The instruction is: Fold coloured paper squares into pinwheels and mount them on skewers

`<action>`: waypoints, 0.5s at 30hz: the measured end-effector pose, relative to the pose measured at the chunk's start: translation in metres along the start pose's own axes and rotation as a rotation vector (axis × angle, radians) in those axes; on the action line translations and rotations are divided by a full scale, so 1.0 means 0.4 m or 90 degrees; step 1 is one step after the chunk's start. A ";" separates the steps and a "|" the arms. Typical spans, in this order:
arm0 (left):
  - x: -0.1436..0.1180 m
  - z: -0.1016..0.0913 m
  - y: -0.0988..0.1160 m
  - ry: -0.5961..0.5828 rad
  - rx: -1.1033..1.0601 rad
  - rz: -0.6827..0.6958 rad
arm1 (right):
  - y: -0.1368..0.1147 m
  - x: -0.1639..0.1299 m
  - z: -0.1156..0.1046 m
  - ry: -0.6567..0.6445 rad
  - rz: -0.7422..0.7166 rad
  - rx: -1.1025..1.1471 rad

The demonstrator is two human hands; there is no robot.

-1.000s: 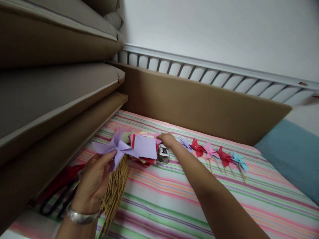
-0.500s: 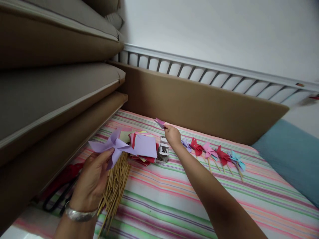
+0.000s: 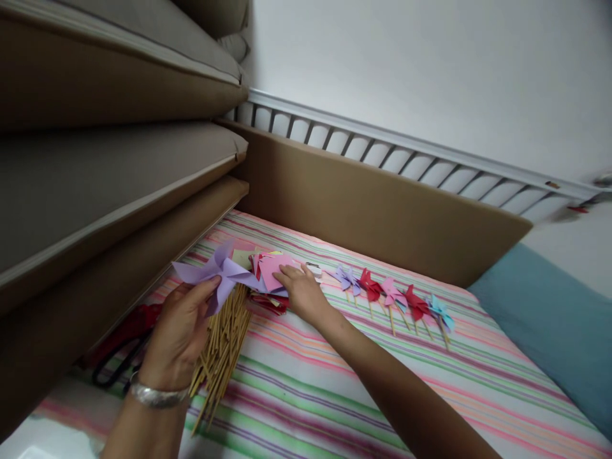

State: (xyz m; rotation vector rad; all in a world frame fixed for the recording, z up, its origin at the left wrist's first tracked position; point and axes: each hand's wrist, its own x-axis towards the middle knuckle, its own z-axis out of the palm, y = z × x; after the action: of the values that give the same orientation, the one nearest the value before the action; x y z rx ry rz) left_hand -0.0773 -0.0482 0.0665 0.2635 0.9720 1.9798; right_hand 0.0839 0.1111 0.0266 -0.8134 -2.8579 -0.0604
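My left hand [image 3: 179, 331] pinches a lilac paper pinwheel [image 3: 215, 273] and holds it just above a pile of thin wooden sticks [image 3: 220, 347] on the striped sheet. My right hand [image 3: 300, 291] lies palm down on a stack of coloured paper squares [image 3: 270, 274], fingers on a pink sheet at its top. Right of that hand, a row of several finished pinwheels on sticks [image 3: 392, 296] lies across the sheet, lilac, red, pink, red and blue.
Brown cushions [image 3: 95, 185] are stacked along the left, and a brown padded board [image 3: 382, 204] with a white railing [image 3: 411, 162] behind it runs across the back. Black-handled scissors [image 3: 115, 366] lie by the left cushions. A blue cover [image 3: 549, 319] lies at the right.
My right hand lifted a small pink paper piece toward the back board, then came down flat on the paper stack, now covering the small silver object beside it. The left hand barely moved.
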 end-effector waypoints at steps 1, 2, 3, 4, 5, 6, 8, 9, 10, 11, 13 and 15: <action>0.001 0.000 0.000 -0.003 0.002 -0.004 | 0.000 0.002 -0.003 -0.023 -0.004 0.021; 0.001 0.002 0.000 -0.008 0.002 -0.011 | 0.002 0.003 -0.008 -0.043 -0.012 0.040; 0.001 0.005 0.001 -0.010 0.003 -0.019 | 0.007 0.003 -0.015 -0.048 -0.014 0.059; 0.000 0.008 0.001 -0.011 0.002 -0.028 | 0.017 0.001 -0.023 -0.038 -0.004 0.074; -0.002 0.011 0.002 -0.012 0.002 -0.036 | 0.031 -0.004 -0.031 -0.016 0.017 0.085; -0.004 0.014 0.002 -0.014 0.002 -0.042 | 0.049 -0.012 -0.039 0.013 0.050 0.090; -0.007 0.018 0.001 -0.018 0.005 -0.039 | 0.093 -0.037 -0.048 0.056 0.131 0.085; -0.007 0.019 0.000 -0.019 0.006 -0.034 | 0.116 -0.051 -0.047 0.059 0.165 0.073; -0.007 0.019 -0.003 -0.021 0.009 -0.032 | 0.138 -0.065 -0.041 0.049 0.192 0.062; -0.008 0.019 -0.007 -0.023 0.012 -0.033 | 0.156 -0.078 -0.030 0.030 0.214 0.052; -0.008 0.020 -0.015 -0.022 0.019 -0.042 | 0.179 -0.092 -0.002 -0.009 0.244 0.030; -0.010 0.022 -0.021 -0.023 0.020 -0.053 | 0.187 -0.091 0.024 -0.039 0.262 0.007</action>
State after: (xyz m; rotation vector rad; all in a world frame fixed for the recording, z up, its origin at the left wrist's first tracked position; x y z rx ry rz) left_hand -0.0653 -0.0442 0.0671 0.2702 0.9765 1.8796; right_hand 0.1523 0.1567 0.0104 -1.4001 -2.6786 0.0335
